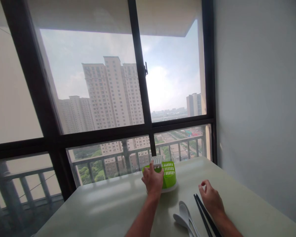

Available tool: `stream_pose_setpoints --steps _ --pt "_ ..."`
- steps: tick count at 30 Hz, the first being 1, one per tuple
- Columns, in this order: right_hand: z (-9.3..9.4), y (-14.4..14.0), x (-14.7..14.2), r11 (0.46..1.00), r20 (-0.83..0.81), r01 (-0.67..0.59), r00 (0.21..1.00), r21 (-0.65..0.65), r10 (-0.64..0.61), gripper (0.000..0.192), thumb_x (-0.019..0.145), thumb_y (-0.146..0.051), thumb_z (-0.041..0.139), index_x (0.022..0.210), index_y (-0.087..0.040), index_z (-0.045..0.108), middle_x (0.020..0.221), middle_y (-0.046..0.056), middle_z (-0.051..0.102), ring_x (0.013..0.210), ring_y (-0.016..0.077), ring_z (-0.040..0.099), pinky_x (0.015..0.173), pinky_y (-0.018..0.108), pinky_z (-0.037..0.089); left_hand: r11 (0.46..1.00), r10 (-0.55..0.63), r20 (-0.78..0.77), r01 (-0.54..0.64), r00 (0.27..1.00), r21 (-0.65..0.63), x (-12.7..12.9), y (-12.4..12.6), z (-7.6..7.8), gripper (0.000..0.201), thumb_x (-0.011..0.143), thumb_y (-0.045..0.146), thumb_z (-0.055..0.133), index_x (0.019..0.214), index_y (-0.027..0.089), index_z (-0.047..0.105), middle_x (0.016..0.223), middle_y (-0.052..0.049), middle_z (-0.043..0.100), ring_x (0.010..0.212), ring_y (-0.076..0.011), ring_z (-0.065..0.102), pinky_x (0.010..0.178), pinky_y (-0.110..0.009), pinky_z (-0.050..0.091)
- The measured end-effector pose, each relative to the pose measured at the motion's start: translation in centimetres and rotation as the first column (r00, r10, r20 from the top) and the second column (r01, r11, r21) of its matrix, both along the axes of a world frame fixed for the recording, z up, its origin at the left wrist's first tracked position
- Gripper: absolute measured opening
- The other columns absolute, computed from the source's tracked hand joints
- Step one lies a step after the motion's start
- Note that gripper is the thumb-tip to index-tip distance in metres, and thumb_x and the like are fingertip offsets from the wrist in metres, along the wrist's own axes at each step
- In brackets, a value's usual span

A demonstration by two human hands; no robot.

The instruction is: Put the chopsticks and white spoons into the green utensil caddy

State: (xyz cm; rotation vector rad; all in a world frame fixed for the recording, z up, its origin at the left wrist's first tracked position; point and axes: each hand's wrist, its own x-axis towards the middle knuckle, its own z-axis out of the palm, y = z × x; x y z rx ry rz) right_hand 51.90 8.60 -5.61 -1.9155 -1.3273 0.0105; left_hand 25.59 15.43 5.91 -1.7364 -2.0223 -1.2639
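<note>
My left hand (pixel 154 179) is closed on a white slotted plastic piece (pixel 157 160), with the thumb and index finger at its near edge. This piece sits over the left part of a bright green utensil holder (pixel 170 179) with a grid-like wall and a pale base; my hand covers part of the holder. Loosely curled, my right hand (pixel 212 197) rests at the table's right side, and nothing shows in its fingers. Beside it lie black chopsticks (pixel 202 212). Two white spoons (pixel 184 220) lie between my forearms, partly overlapping.
Everything stands on a pale, glossy table (pixel 108 204). A dark-framed window (pixel 148 125) is directly behind it, with a railing (pixel 113 159) and tall buildings outside. A plain wall (pixel 259 98) borders the right side.
</note>
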Motion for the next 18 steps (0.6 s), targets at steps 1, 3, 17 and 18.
stream_pose_setpoints --steps 1,3,17,18 --pt "0.0 0.1 0.0 1.0 0.001 0.003 1.0 -0.007 -0.003 0.027 0.098 -0.046 0.035 0.098 -0.026 0.052 0.067 0.001 0.063 0.065 0.0212 0.064 0.058 0.027 0.03 1.0 -0.004 -0.001 0.004 1.0 -0.011 1.4 -0.3 -0.1 0.072 0.083 0.047 0.071 0.147 0.031 0.044 0.11 -0.009 0.058 0.11 -0.0304 0.057 0.089 -0.042 0.045" --pt "0.0 0.2 -0.1 1.0 0.0 0.003 1.0 -0.02 -0.003 0.026 0.099 -0.045 0.035 0.098 -0.026 0.052 0.067 0.0 0.063 0.065 0.0209 0.064 0.058 0.027 0.029 0.999 -0.001 -0.009 0.001 1.0 -0.045 3.5 -0.7 -0.4 0.074 0.083 0.044 0.071 0.149 0.031 0.041 0.11 -0.009 0.058 0.108 -0.0299 0.058 0.088 -0.042 0.045" --pt "0.0 0.6 -0.4 0.996 -0.001 -0.029 1.0 -0.086 0.029 0.023 0.098 -0.039 0.037 0.097 -0.024 0.054 0.075 0.004 0.069 0.072 0.0217 0.067 0.06 0.027 0.03 0.958 -0.245 -0.081 0.228 0.966 -0.176 0.5 -1.6 -6.1 0.054 0.092 0.019 0.051 0.146 0.019 0.043 0.141 -0.015 0.054 0.131 -0.0288 0.051 0.108 -0.039 0.04" --pt "0.0 0.6 -0.4 0.996 -0.001 -0.032 0.999 -0.084 0.032 0.023 0.098 -0.039 0.038 0.097 -0.024 0.055 0.074 0.004 0.069 0.071 0.0217 0.067 0.06 0.027 0.031 0.95 -0.278 -0.097 0.258 0.956 -0.178 -0.2 -1.3 -6.3 0.055 0.092 0.017 0.051 0.146 0.019 0.043 0.145 -0.014 0.052 0.135 -0.0272 0.048 0.112 -0.037 0.037"
